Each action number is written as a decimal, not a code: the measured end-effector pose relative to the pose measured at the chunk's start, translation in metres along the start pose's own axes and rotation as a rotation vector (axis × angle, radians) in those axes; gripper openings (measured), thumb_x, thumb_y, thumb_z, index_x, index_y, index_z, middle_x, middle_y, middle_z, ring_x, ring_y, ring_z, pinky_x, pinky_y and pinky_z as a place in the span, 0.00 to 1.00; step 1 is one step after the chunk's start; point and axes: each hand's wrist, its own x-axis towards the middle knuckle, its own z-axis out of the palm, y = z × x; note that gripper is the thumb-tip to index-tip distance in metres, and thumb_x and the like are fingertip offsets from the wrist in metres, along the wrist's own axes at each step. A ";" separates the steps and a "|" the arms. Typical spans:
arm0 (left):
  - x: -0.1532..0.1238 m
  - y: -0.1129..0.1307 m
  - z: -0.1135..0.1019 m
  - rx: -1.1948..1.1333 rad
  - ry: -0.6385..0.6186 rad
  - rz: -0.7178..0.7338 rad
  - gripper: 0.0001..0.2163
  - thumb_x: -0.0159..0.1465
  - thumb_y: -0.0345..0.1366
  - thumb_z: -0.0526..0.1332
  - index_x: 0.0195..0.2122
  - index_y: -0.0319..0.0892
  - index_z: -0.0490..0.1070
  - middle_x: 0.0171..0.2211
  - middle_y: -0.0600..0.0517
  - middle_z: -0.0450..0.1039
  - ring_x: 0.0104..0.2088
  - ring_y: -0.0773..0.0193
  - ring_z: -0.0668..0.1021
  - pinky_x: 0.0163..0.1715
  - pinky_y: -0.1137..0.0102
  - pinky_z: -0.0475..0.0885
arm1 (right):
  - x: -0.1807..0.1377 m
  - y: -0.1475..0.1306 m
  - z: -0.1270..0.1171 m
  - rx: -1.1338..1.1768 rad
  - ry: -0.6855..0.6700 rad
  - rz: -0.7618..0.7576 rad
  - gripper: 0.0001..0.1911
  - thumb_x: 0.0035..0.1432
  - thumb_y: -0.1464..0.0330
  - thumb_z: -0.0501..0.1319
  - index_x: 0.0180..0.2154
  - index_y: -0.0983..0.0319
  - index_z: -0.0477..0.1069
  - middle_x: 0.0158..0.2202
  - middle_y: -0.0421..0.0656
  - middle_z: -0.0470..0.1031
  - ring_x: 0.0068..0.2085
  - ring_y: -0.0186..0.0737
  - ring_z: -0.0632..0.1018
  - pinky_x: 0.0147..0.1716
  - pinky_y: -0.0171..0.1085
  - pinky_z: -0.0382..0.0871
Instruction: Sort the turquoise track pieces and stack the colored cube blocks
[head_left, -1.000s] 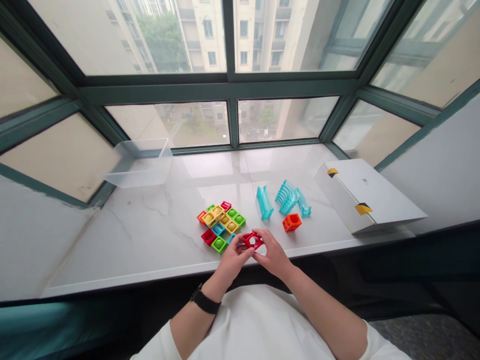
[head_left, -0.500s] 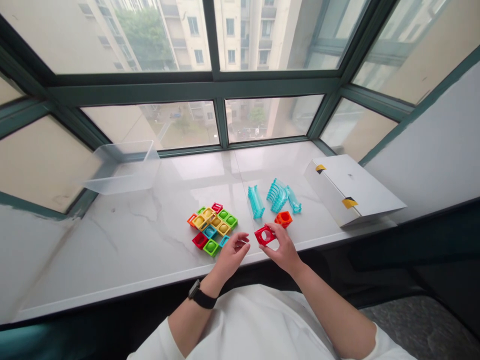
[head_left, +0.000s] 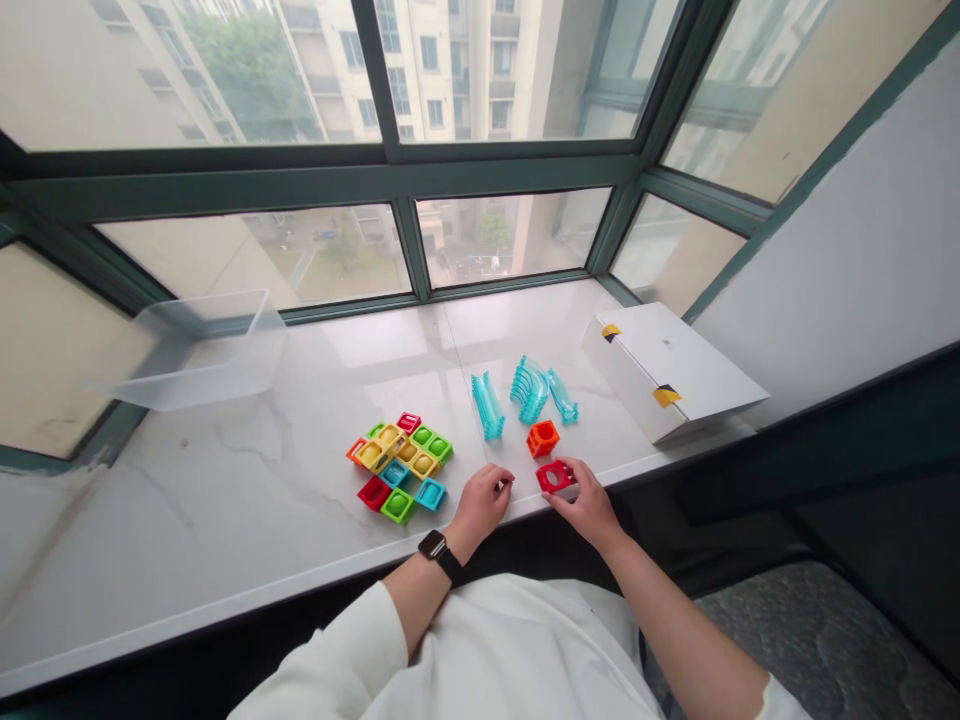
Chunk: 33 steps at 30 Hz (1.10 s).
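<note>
Head view: the right hand (head_left: 590, 507) is clamped on a red hollow block (head_left: 556, 477) at the edge of the marble windowsill (head_left: 225, 540) (the left hand (head_left: 480, 503) is loosely curled and empty, just beside the cluster of coloured blocks (head_left: 397, 462)).

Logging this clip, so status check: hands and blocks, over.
Right hand holding red hollow cube block. Left hand curled, nothing visible held, near coloured block cluster. Orange cube block just ahead, apart.

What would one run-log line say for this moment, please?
right hand grips red hollow plastic cube | left hand empty | nearest multicoloured plastic block cluster
</note>
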 end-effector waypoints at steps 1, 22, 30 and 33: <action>0.002 -0.001 0.001 0.040 -0.008 0.033 0.07 0.69 0.32 0.59 0.41 0.44 0.78 0.37 0.49 0.77 0.37 0.60 0.77 0.42 0.66 0.72 | 0.001 0.004 -0.002 -0.010 0.011 0.006 0.29 0.58 0.57 0.70 0.59 0.57 0.68 0.54 0.49 0.76 0.52 0.52 0.79 0.51 0.50 0.78; 0.007 -0.004 0.000 0.147 -0.056 0.059 0.11 0.74 0.39 0.56 0.40 0.47 0.78 0.37 0.47 0.77 0.40 0.57 0.77 0.43 0.65 0.70 | 0.011 0.034 0.009 -0.094 0.041 -0.034 0.30 0.59 0.58 0.69 0.60 0.58 0.69 0.54 0.51 0.78 0.54 0.56 0.79 0.56 0.56 0.75; 0.008 0.001 -0.002 0.139 -0.062 0.050 0.11 0.73 0.38 0.56 0.41 0.46 0.79 0.36 0.47 0.77 0.39 0.56 0.76 0.42 0.64 0.70 | 0.011 0.037 0.013 -0.188 0.014 -0.060 0.30 0.59 0.57 0.69 0.60 0.58 0.69 0.53 0.51 0.78 0.53 0.58 0.78 0.55 0.58 0.73; 0.008 0.001 -0.002 0.136 -0.055 0.057 0.11 0.72 0.38 0.57 0.40 0.47 0.79 0.36 0.47 0.77 0.39 0.56 0.77 0.41 0.65 0.70 | 0.010 0.037 0.013 -0.198 0.011 -0.065 0.30 0.59 0.57 0.69 0.60 0.57 0.69 0.53 0.51 0.78 0.53 0.58 0.78 0.55 0.58 0.72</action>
